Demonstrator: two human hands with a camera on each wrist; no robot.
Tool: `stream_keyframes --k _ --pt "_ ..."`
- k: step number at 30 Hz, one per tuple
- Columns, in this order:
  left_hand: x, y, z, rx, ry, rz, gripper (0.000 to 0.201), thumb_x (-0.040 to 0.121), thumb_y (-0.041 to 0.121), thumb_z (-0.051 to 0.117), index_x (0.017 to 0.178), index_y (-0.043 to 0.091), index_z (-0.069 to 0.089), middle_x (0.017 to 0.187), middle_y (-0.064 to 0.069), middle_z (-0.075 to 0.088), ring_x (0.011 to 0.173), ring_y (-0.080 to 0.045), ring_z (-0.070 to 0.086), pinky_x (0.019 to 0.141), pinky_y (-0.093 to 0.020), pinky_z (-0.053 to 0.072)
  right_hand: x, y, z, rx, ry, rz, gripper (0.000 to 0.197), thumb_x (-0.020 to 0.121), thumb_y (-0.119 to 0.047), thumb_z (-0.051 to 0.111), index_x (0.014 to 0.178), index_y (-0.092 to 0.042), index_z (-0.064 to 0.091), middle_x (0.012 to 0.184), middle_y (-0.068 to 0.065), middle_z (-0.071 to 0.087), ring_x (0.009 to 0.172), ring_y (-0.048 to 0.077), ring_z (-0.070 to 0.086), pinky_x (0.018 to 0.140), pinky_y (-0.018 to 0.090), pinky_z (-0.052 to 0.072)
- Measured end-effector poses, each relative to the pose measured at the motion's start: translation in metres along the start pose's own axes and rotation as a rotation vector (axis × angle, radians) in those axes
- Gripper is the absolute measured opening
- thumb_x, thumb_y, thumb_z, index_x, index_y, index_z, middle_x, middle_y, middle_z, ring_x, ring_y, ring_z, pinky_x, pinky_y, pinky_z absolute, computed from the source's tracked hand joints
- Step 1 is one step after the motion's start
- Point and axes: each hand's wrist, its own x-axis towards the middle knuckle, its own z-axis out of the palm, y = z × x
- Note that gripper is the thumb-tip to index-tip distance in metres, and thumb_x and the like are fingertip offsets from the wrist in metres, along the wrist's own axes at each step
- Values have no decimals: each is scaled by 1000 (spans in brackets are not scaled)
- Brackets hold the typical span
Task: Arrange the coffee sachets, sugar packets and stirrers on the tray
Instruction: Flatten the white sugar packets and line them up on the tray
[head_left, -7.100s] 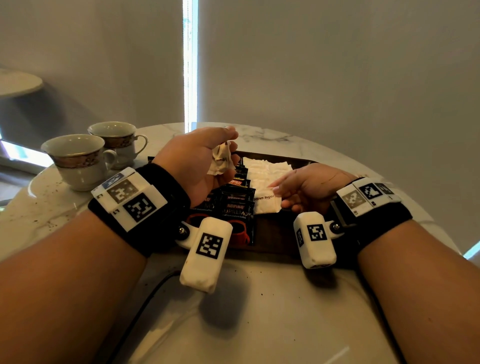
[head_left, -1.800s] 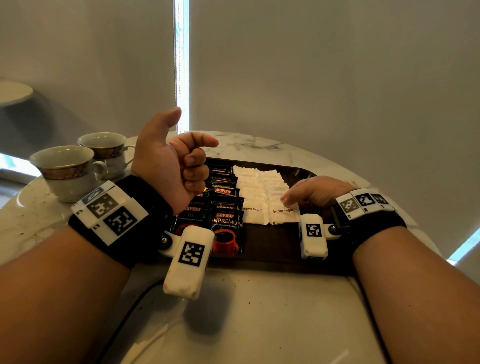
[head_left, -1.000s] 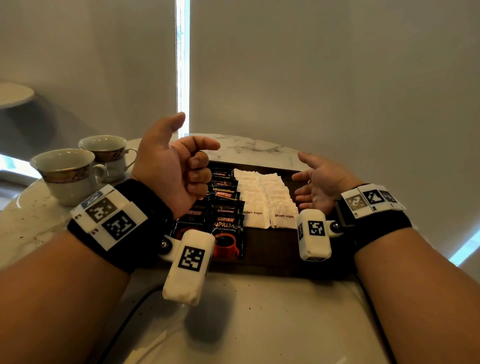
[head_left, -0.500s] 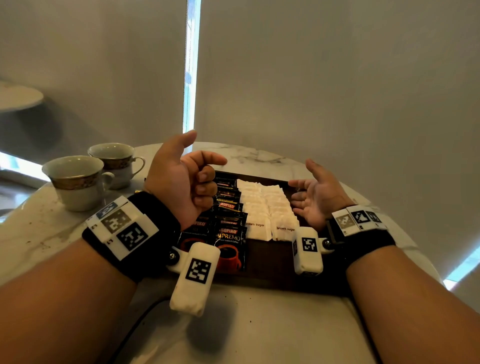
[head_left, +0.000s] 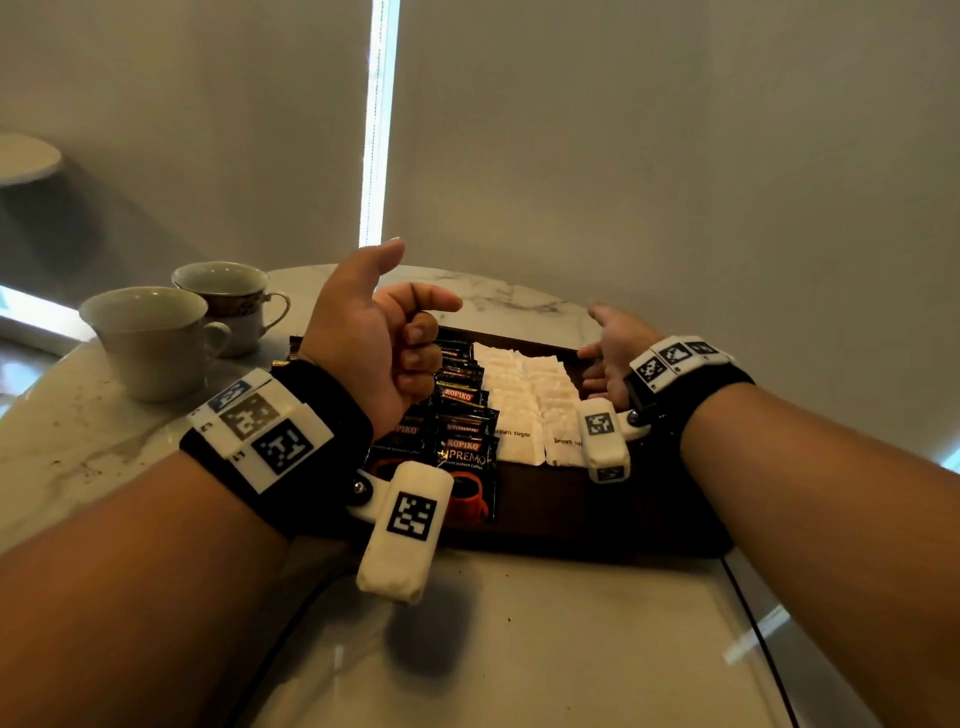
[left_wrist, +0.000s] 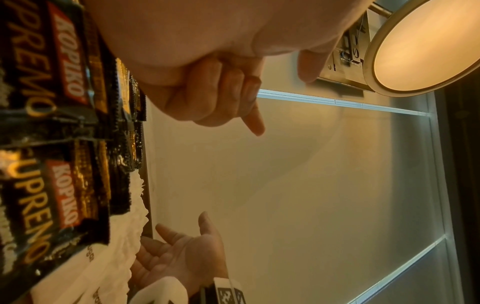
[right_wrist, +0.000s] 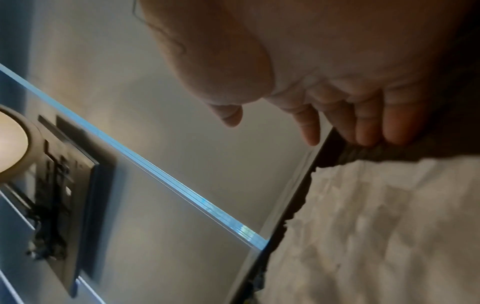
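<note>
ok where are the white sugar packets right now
In the head view, the white paper sugar packets lie in two rows on the dark wooden tray, right of the black coffee sachets, beside the right hand.

cups (head_left: 156, 338): 2 | tray (head_left: 561, 514): 1 | coffee sachet columns (head_left: 457, 415): 2 | sugar packet columns (head_left: 530, 400): 2

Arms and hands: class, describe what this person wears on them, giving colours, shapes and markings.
Both forearms are bare, without sleeves. Each wrist has a broad black band topped by a white plate printed with square black-and-white codes. A white rounded camera pod bearing another code hangs from each band by a small bracket.
</note>
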Motion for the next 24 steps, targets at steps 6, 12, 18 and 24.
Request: stream_keyframes --k 6,12,18,24 --pt "2 0 -1 6 -9 8 56 96 59 37 90 10 63 57 4 34 48 -12 26 42 -21 22 6 -8 10 -35 -53 -45 92 91 -72 40 149 -1 35 156 25 32 144 38 33 113 50 32" --pt "4 0 -2 5 -13 1 57 96 60 37 91 10 64 58 3 34 48 -12 27 41 -21 24 7 -11 15 3 -112 -76 90 92 -70 42 149 -2 35 158 26 28 147 40 27 116 52 26" --pt "5 0 -3 8 -5 1 57 95 60 38 91 10 64 59 4 33 49 -12 26 42 -21 21 8 -4 4 -217 61 -4 79 85 -76 44 120 -6 56 126 22 59 98 37 57 83 50 50" --pt "2 1 -2 -15 -3 -6 55 95 59 39 91 10 64 59 3 33 49 -12 26 41 -21 22 -17 6 11 -227 -43 25 101 84 -82 40 144 -1 40 136 27 50 120 42 52 89 52 47"
